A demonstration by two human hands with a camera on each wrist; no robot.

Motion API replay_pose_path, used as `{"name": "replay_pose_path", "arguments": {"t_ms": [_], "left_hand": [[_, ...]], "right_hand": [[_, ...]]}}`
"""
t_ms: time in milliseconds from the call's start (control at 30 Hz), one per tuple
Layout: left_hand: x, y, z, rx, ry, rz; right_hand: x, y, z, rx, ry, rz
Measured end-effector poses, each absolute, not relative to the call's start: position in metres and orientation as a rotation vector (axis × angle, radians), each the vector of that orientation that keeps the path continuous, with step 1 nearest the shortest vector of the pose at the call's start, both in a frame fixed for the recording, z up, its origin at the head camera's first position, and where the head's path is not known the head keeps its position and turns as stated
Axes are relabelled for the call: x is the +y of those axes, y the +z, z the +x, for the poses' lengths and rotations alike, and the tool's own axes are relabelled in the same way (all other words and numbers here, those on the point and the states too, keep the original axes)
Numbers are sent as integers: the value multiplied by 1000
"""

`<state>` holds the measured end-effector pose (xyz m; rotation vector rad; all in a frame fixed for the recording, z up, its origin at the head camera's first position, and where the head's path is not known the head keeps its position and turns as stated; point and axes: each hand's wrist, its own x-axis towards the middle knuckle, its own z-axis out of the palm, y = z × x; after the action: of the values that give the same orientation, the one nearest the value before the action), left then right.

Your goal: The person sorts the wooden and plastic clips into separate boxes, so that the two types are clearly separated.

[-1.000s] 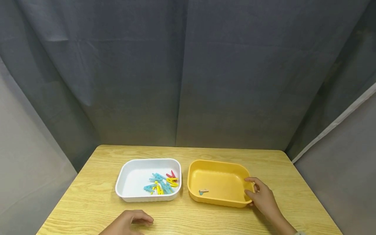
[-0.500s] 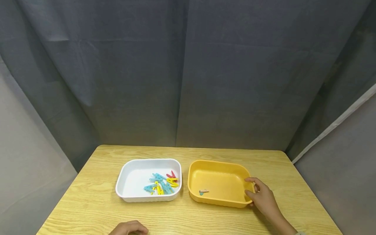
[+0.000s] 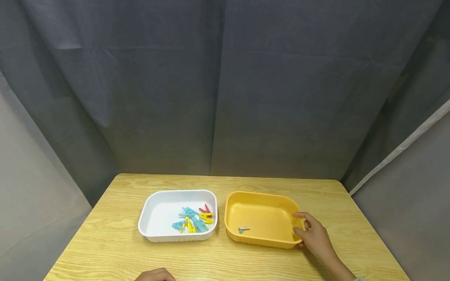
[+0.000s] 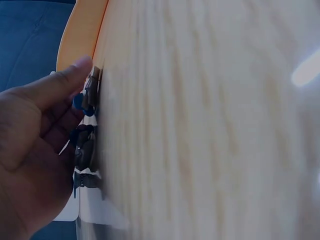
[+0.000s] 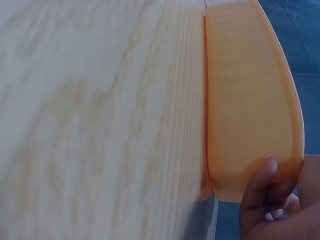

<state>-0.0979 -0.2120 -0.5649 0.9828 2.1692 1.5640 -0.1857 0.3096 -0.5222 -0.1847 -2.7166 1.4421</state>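
Observation:
My right hand point(image 3: 314, 234) grips the right end of a yellow plastic tray point(image 3: 261, 242), with fingers over its rim. In the right wrist view, a fingertip point(image 5: 270, 167) shows against the tray's wall. Toward the front left is my left hand point(image 3: 155, 275), mostly cut off by the head view's lower edge. In the left wrist view its thumb reaches beside several small brown-and-blue pieces point(image 4: 90, 92) on the table, thumb tip right at the farthest one. Inside the yellow tray lies a small wooden piece with a teal end point(image 3: 243, 229).
Left of the yellow tray stands a white tray point(image 3: 154, 234) holding several blue, yellow and red plastic clothespins point(image 3: 191, 222). Both trays rest on a wood-grain table point(image 3: 228, 265). Grey curtains point(image 3: 218, 97) hang behind and at the sides.
My left hand has drawn back toward the table's front edge, nearly out of the head view. The right hand and both trays have stayed in place.

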Motion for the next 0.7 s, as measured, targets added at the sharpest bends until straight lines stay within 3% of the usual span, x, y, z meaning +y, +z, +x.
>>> {"name": "replay_pose_path", "arguments": {"t_ms": [233,700], "left_hand": [[-208,-570,-93,2220,1559,1078],[-210,-546,-107,2102,1601,894]], "right_hand": [[309,-521,-185,-2719,1450,-192],[309,-521,-185,-2719,1454,-191]]}}
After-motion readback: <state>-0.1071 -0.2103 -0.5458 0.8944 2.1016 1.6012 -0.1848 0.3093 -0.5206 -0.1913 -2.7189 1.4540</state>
